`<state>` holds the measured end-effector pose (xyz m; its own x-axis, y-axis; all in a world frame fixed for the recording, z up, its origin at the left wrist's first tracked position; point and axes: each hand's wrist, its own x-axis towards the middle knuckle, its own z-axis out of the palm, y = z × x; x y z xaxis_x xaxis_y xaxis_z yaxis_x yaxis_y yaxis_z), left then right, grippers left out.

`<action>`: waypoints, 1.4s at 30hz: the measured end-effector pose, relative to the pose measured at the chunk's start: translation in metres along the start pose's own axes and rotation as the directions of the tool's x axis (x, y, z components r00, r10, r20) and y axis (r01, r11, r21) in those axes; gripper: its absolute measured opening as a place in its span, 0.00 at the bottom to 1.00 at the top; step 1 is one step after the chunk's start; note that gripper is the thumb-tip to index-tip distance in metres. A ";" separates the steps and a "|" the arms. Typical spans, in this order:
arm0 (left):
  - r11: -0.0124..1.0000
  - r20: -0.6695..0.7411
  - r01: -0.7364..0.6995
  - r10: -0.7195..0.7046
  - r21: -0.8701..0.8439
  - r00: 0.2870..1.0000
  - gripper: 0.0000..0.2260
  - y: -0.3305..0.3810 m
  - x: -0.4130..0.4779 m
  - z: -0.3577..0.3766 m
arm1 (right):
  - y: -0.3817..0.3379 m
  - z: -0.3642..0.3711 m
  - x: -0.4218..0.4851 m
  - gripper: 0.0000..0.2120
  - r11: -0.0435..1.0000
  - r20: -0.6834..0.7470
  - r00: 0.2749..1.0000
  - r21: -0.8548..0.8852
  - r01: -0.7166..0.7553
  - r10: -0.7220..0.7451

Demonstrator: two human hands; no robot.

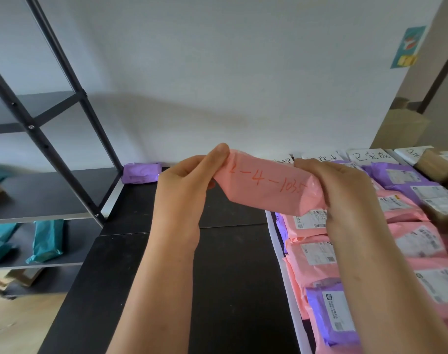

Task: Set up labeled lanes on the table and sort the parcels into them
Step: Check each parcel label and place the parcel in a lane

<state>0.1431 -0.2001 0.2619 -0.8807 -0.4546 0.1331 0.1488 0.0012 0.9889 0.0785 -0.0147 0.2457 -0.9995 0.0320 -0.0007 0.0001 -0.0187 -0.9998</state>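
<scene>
We hold a pink parcel [263,185], numbered in red ink, in the air above the black tabletop [217,277], left hand [184,182] pinching one end, right hand [338,190] with fingers [309,167] curled round the other. Pink and purple parcels [312,251] lie in rows at right, below handwritten lane labels [371,155].

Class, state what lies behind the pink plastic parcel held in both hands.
Behind the pink plastic parcel, gripped by the left hand and right hand, white paper lane labels line the far edge of the black table. The parcel covers part of the leftmost label, hiding some writing.
</scene>
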 end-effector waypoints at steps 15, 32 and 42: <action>0.998 -0.030 0.055 -0.056 -0.012 0.998 0.17 0.000 -0.001 -0.006 | -0.001 0.001 -0.009 0.15 0.988 -0.048 0.993 -0.111 0.105 -0.111; 0.996 -0.240 0.041 -0.022 0.074 0.970 0.05 -0.031 -0.001 -0.019 | 0.007 0.013 -0.025 0.05 0.835 0.216 0.933 -0.421 0.356 -0.288; 0.925 -0.129 -0.042 0.097 0.377 0.987 0.10 -0.038 -0.012 -0.014 | 0.007 0.008 -0.029 0.19 0.696 0.100 0.875 -0.567 0.442 -0.474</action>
<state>0.1545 -0.2067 0.2219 -0.7966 -0.5635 0.2188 0.0049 0.3559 0.9345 0.1075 -0.0239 0.2389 -0.8777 -0.0633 0.4751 -0.4233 0.5673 -0.7064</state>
